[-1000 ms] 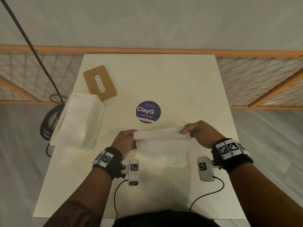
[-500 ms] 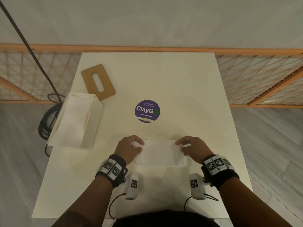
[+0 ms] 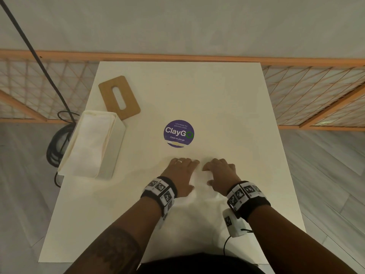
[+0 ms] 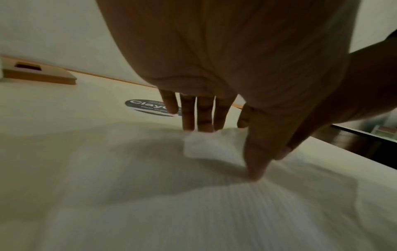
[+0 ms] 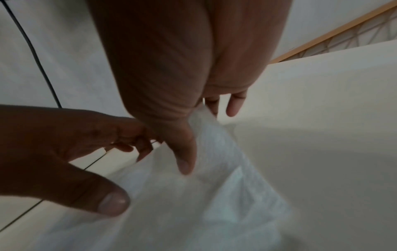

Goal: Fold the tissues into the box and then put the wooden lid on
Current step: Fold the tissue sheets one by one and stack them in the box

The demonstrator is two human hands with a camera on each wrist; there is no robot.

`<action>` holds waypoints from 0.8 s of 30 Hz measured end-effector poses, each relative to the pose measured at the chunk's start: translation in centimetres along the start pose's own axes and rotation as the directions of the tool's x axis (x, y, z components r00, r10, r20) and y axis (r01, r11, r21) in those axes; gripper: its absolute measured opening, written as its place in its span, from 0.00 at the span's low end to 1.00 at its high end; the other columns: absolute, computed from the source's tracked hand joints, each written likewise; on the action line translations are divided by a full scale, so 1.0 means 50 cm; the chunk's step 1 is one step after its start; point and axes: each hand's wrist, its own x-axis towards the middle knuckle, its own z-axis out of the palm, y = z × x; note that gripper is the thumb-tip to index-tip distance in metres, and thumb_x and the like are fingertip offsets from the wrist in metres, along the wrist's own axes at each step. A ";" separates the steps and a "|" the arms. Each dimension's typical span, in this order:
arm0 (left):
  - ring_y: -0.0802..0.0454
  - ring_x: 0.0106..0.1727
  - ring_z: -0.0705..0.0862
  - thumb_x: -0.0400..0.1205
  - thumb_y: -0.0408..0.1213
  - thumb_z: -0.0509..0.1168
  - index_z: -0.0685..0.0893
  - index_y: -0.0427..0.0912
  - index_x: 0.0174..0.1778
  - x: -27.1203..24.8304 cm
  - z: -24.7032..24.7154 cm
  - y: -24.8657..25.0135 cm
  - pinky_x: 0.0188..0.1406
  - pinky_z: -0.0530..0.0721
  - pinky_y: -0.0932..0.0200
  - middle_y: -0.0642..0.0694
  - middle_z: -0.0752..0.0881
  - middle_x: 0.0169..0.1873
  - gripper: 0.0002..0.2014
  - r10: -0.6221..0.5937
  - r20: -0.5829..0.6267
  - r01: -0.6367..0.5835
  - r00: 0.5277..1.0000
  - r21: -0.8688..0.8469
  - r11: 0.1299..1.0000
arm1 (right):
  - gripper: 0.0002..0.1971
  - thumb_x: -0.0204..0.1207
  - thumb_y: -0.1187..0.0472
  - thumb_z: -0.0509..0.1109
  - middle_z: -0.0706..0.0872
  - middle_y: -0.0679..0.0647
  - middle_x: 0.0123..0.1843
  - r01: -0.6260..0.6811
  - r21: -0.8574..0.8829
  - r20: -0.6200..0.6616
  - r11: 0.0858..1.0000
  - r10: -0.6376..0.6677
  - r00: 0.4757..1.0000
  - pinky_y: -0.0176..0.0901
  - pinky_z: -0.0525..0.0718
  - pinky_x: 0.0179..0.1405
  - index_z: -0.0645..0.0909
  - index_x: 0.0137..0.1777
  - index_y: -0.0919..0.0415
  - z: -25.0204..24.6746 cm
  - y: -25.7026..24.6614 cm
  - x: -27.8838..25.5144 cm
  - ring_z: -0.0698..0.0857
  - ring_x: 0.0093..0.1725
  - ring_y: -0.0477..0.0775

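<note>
A white tissue [image 3: 199, 191] lies flat on the table's near middle. My left hand [image 3: 181, 171] and right hand [image 3: 219, 173] rest on it side by side, almost touching. The left fingers [image 4: 204, 117] are straight with their tips at the tissue's [image 4: 193, 203] far edge, and the thumb presses down. My right thumb [image 5: 184, 152] presses the tissue [image 5: 214, 195], which rides up against that hand. The white tissue box [image 3: 110, 153] stands at the left edge, holding a stack of tissues [image 3: 90, 143]. The wooden lid [image 3: 129, 99] with its slot lies flat behind the box.
A round purple ClayGo sticker [image 3: 178, 133] sits just beyond my fingertips. The white table [image 3: 217, 95] ends at a wooden lattice rail [image 3: 197, 56]. A black cable [image 3: 55, 147] coils on the floor left of the box.
The tissue, held up by its two ends a second ago, was laid on the table. Both hands have slid inward from its ends and now lie together on its middle.
</note>
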 end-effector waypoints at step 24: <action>0.37 0.59 0.89 0.77 0.37 0.74 0.89 0.43 0.61 -0.057 0.006 -0.001 0.65 0.85 0.40 0.41 0.92 0.55 0.16 -0.201 0.311 0.316 0.929 -0.949 -0.008 | 0.43 0.67 0.16 0.62 0.92 0.52 0.54 -0.348 0.847 0.240 0.402 0.296 0.925 0.53 0.89 0.57 0.83 0.61 0.55 0.028 -0.029 -0.063 0.91 0.54 0.55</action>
